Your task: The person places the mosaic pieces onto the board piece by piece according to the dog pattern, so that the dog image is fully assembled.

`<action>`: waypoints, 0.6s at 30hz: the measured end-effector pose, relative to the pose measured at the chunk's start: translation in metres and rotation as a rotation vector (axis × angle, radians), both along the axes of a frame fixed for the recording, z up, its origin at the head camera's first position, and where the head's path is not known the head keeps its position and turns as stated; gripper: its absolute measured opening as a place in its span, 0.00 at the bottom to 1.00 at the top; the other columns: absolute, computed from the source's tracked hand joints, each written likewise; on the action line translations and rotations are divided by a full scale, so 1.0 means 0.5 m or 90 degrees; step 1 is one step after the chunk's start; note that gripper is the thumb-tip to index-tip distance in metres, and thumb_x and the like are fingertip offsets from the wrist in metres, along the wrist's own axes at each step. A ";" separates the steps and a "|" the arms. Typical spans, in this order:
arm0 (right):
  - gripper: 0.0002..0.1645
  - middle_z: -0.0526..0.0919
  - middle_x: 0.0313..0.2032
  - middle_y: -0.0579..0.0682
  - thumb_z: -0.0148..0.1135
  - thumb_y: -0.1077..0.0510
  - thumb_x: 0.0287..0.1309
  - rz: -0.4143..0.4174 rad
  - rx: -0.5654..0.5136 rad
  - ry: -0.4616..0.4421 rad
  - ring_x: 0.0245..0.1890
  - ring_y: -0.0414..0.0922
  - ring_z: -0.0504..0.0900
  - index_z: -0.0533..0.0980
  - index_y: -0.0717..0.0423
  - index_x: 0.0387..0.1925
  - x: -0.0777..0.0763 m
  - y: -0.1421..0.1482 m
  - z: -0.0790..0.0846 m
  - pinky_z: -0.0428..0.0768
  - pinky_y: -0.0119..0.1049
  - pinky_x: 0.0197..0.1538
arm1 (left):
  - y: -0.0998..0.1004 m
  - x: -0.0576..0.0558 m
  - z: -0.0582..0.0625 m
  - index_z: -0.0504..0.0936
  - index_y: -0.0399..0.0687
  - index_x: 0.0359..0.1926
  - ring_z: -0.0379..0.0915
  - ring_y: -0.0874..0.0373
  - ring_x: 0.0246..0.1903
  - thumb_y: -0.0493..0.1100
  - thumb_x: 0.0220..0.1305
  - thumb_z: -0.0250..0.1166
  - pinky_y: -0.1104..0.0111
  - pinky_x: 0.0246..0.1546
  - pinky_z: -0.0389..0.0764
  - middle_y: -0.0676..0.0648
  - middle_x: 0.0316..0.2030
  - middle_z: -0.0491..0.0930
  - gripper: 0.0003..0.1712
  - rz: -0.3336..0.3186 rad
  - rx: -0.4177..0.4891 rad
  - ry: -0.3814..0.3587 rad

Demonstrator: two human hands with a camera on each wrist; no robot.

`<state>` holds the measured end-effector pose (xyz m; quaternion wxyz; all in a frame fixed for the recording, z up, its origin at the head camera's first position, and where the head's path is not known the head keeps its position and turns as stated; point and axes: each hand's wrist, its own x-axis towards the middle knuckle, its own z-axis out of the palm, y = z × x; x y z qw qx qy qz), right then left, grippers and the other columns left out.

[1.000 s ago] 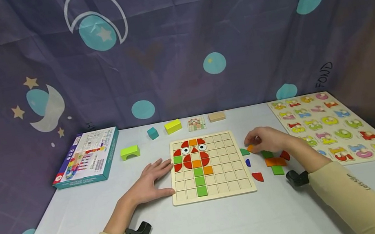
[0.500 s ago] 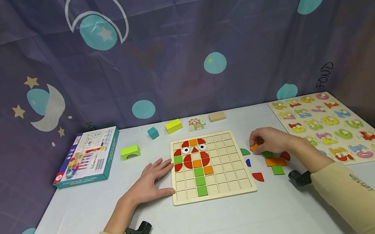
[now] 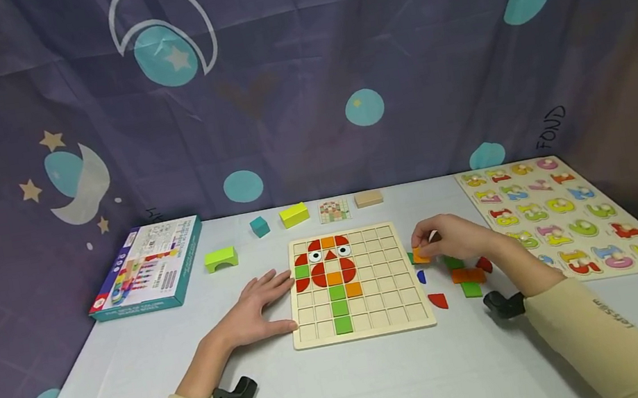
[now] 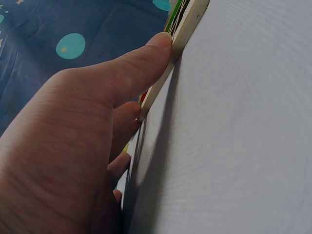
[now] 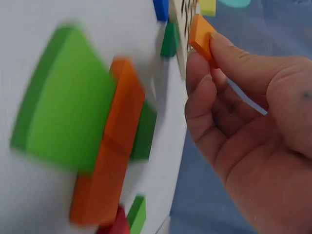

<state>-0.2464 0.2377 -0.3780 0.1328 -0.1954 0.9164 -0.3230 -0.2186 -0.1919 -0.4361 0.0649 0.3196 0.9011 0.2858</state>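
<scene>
Orange tile (image 5: 200, 35), pinched by the right hand (image 3: 453, 237), is best set level into the grid board (image 3: 385, 283), braced by the left hand (image 3: 254, 317), fingers spread.

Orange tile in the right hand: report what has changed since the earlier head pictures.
The right hand has moved left toward the board, carrying the orange tile it was already pinching. The left hand stays at the board's left edge; its set tiles are unchanged.
</scene>
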 end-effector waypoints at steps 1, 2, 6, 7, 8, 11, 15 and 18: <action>0.03 0.78 0.34 0.49 0.67 0.64 0.64 0.004 -0.004 0.001 0.33 0.47 0.76 0.80 0.57 0.38 0.002 -0.007 -0.001 0.79 0.39 0.39 | 0.000 0.000 0.000 0.67 0.45 0.74 0.42 0.43 0.77 0.61 0.57 0.73 0.44 0.74 0.39 0.47 0.75 0.61 0.49 -0.001 0.001 0.001; 0.03 0.78 0.34 0.49 0.67 0.64 0.64 0.006 -0.009 0.003 0.32 0.46 0.76 0.80 0.57 0.38 0.004 -0.015 -0.002 0.79 0.39 0.38 | 0.000 0.000 0.000 0.67 0.45 0.74 0.43 0.43 0.77 0.61 0.57 0.73 0.44 0.74 0.39 0.47 0.75 0.61 0.49 -0.001 0.001 0.000; 0.03 0.78 0.34 0.48 0.67 0.64 0.64 0.030 -0.031 0.005 0.32 0.46 0.76 0.79 0.56 0.37 0.014 -0.051 -0.009 0.77 0.38 0.37 | 0.000 0.001 -0.001 0.67 0.45 0.74 0.43 0.43 0.77 0.61 0.57 0.73 0.43 0.74 0.39 0.46 0.75 0.61 0.49 -0.001 0.002 0.000; 0.03 0.78 0.34 0.48 0.67 0.63 0.64 0.038 -0.036 0.005 0.31 0.45 0.76 0.79 0.55 0.37 0.017 -0.060 -0.010 0.77 0.38 0.36 | 0.000 0.001 -0.001 0.67 0.45 0.74 0.43 0.43 0.76 0.61 0.57 0.73 0.44 0.74 0.39 0.46 0.75 0.61 0.49 -0.002 0.002 0.000; 0.03 0.78 0.33 0.48 0.68 0.63 0.64 0.045 -0.040 0.004 0.31 0.46 0.76 0.79 0.55 0.37 0.020 -0.070 -0.010 0.77 0.38 0.36 | 0.000 0.001 -0.001 0.67 0.45 0.74 0.43 0.43 0.77 0.61 0.58 0.73 0.44 0.74 0.39 0.46 0.75 0.61 0.49 -0.001 0.003 0.000; 0.04 0.78 0.33 0.47 0.67 0.63 0.64 0.071 -0.051 0.003 0.32 0.45 0.75 0.79 0.54 0.37 0.027 -0.097 -0.010 0.76 0.37 0.35 | 0.001 0.001 0.000 0.67 0.45 0.74 0.43 0.43 0.77 0.61 0.58 0.73 0.44 0.74 0.39 0.46 0.75 0.61 0.49 -0.002 0.005 0.000; 0.04 0.77 0.31 0.46 0.66 0.65 0.64 0.098 -0.053 0.010 0.32 0.44 0.75 0.79 0.54 0.37 0.035 -0.134 -0.010 0.76 0.36 0.35 | 0.000 0.002 0.001 0.67 0.44 0.74 0.42 0.43 0.77 0.61 0.58 0.73 0.44 0.74 0.39 0.46 0.75 0.61 0.49 -0.001 0.006 -0.002; 0.04 0.77 0.31 0.44 0.66 0.66 0.64 0.114 -0.055 0.013 0.32 0.43 0.74 0.80 0.54 0.37 0.042 -0.159 -0.011 0.76 0.35 0.36 | 0.001 0.001 0.002 0.67 0.44 0.74 0.42 0.43 0.77 0.61 0.58 0.73 0.44 0.74 0.39 0.46 0.75 0.61 0.49 -0.003 0.006 0.000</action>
